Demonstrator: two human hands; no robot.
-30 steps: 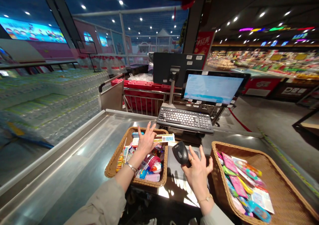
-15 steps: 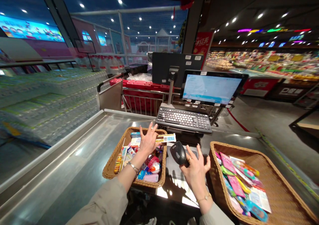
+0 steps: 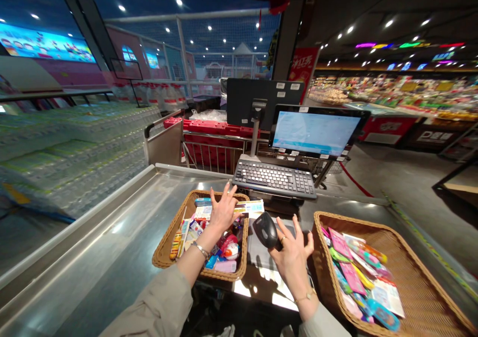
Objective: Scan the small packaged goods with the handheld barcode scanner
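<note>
My left hand (image 3: 223, 213) is over the left wicker basket (image 3: 161, 251), thumb and fingers pinching a long, flat packet (image 3: 255, 206). The packet's barcode end sticks out past the basket's right rim. Small colourful packaged goods fill the basket below, partly hidden by my forearm. In my right hand (image 3: 293, 255) is a black handheld barcode scanner (image 3: 265, 230), its head tilted toward the packet. My thumb and some fingers close on its handle, while others stretch out. What kind of product the packet holds I cannot make out.
On the right stands a second wicker basket (image 3: 425, 282) with brightly coloured packaged goods. A keyboard (image 3: 274, 178) and a lit monitor (image 3: 315, 133) are ahead. The metal counter (image 3: 93, 257) runs along the left, with a shopping cart (image 3: 212, 153) beyond it.
Very little differs. The view has shifted slightly, and both hands keep hold of the packet and the scanner in nearly the same places.
</note>
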